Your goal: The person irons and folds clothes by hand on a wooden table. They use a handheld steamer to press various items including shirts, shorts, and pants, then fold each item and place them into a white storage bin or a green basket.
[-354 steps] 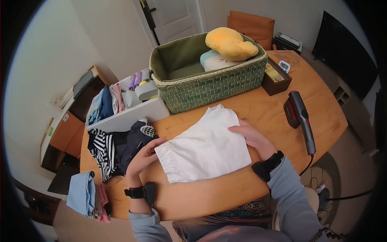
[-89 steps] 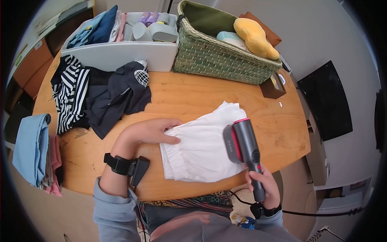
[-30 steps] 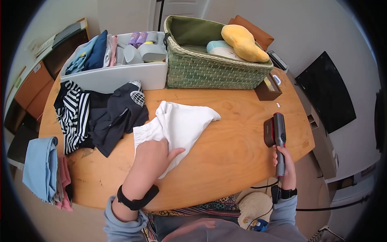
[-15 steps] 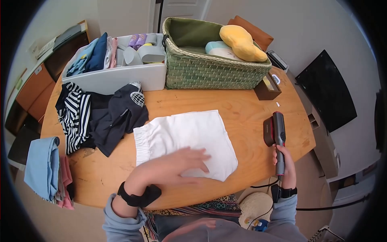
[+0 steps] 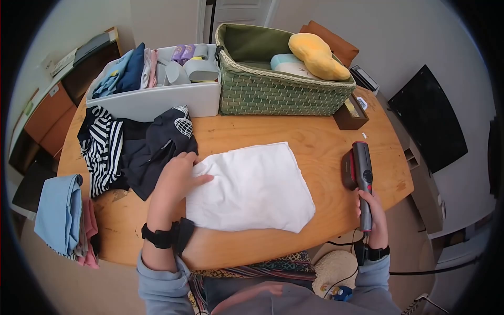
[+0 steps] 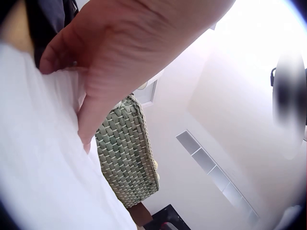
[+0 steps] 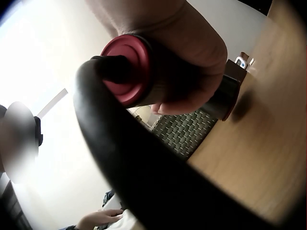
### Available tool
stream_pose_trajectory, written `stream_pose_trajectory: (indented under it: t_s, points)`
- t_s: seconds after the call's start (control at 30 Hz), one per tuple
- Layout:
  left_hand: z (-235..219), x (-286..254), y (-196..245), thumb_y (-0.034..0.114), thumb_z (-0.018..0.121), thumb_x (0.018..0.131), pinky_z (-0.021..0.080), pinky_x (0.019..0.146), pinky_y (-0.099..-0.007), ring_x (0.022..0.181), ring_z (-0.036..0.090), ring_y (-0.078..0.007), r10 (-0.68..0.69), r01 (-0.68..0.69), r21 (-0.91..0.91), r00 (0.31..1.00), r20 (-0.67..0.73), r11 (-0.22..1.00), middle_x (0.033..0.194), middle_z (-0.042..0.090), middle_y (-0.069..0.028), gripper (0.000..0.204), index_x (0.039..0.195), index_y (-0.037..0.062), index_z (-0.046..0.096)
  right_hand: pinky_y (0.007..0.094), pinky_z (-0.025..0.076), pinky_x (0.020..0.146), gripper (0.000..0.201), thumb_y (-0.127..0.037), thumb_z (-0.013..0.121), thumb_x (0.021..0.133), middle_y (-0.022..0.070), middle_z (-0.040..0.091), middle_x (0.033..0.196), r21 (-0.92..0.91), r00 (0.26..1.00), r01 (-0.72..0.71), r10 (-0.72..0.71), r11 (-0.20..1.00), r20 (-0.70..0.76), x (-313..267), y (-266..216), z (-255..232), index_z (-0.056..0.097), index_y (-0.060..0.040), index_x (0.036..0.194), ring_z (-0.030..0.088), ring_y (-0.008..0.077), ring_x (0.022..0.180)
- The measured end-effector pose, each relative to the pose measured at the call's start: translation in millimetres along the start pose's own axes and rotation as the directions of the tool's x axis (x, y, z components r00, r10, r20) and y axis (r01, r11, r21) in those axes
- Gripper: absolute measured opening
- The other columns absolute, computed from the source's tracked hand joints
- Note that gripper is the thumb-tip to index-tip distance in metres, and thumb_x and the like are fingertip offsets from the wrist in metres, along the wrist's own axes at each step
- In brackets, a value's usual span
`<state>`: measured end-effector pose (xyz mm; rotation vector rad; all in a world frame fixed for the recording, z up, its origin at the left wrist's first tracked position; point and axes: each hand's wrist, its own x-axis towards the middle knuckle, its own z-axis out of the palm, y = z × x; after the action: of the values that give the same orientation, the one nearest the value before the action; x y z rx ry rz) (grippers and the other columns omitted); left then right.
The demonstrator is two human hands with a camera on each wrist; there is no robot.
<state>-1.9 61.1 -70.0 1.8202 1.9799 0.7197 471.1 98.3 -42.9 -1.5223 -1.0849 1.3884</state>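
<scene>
A white garment (image 5: 252,189) lies spread on the table's middle. My left hand (image 5: 176,181) is at its left edge; in the left wrist view that hand (image 6: 120,52) pinches a bunched bit of the cloth (image 6: 38,143) between thumb and fingers. Off to the garment's right, my right hand (image 5: 375,212) grips the handle of a dark handheld steamer (image 5: 363,168), its head turned away from me. The right wrist view shows the hand (image 7: 182,38) wrapped round it, with the red end cap (image 7: 127,69) and thick black cord (image 7: 139,163) close to the camera.
Striped and dark clothes (image 5: 152,152) lie left of the garment. Folded blue clothing (image 5: 58,212) hangs at the table's left edge. Behind stand a white bin (image 5: 157,102), a green woven basket (image 5: 283,94) holding plush toys, and a small brown box (image 5: 350,118).
The garment, earlier bunched and folded over, now lies spread. My left hand has moved from above its lower middle to its left edge and taken hold. The right hand still holds the steamer.
</scene>
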Motion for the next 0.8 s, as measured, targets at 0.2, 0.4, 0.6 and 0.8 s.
stream_pose_trajectory:
  t_s: [0.2,0.4,0.6,0.8]
  points:
    - [28.5,3.6,12.8,0.025,0.075,0.071,0.048,0.069,-0.0352,0.077,0.061,-0.0316,0.084,-0.052,-0.285,0.991,0.101,0.957,0.085,0.063,-0.0202,0.037,0.09,-0.0043,0.061,0.0238,0.043,0.042,0.031,-0.012,0.059,0.085,0.0046,0.053,0.065,0.031,0.974,-0.032,0.025,0.999,0.225,-57.2,-30.0,61.5,0.047,-0.0029,0.113,0.053,0.0137,0.046]
    - [37.7,2.6,26.7,0.02,0.069,0.075,0.046,0.065,-0.0344,0.071,0.059,-0.0286,0.085,-0.008,-0.43,0.983,0.16,0.903,0.078,0.062,-0.0175,0.028,0.086,-0.0028,0.056,0.0226,0.043,0.048,0.046,-0.007,0.059,0.085,0.0054,0.053,0.071,-0.1,0.794,-0.259,0.271,0.961,0.545,-81.8,-28.2,124.8,0.038,-0.0021,0.126,0.053,0.0115,0.052]
    - [20.2,0.3,19.1,0.02,0.067,0.077,0.047,0.065,-0.0339,0.073,0.061,-0.027,0.108,-0.011,-0.343,0.958,0.264,0.939,0.078,0.063,-0.0151,0.026,0.089,-0.0007,0.057,0.0231,0.043,0.048,0.055,-0.008,0.059,0.088,0.0027,0.05,0.072,-0.181,0.685,-0.255,0.309,0.95,0.66,-67.3,-1.0,155.5,0.032,-0.0044,0.136,0.052,0.0099,0.053]
    - [20.2,0.0,13.5,0.022,0.068,0.077,0.048,0.071,-0.0346,0.079,0.064,-0.0292,0.169,-0.033,-0.368,0.924,0.343,0.929,0.084,0.066,-0.016,0.035,0.104,0.0013,0.056,0.0225,0.043,0.047,0.054,-0.007,0.059,0.088,0.0024,0.049,0.073,-0.186,0.711,-0.215,0.284,0.959,0.643,-62.7,4.9,151.6,0.033,-0.0043,0.135,0.051,0.0093,0.052]
